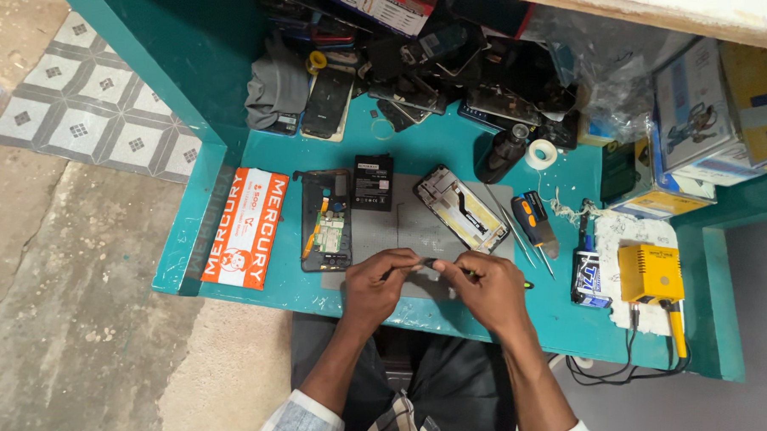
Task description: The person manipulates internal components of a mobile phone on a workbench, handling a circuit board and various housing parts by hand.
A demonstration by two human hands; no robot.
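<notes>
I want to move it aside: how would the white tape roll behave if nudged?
The white tape roll lies flat on the teal bench, so it would probably slide, not roll. It looks small and hollow, likely light. Tipped on edge, it might roll away.

one head-worn view looks steeply down, fairly near, onto the teal workbench [261, 58].

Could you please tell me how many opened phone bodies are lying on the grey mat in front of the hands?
2: one opened phone lies at the grey mat's left edge, another lies angled at its upper right. The pile behind may hide more.
</notes>
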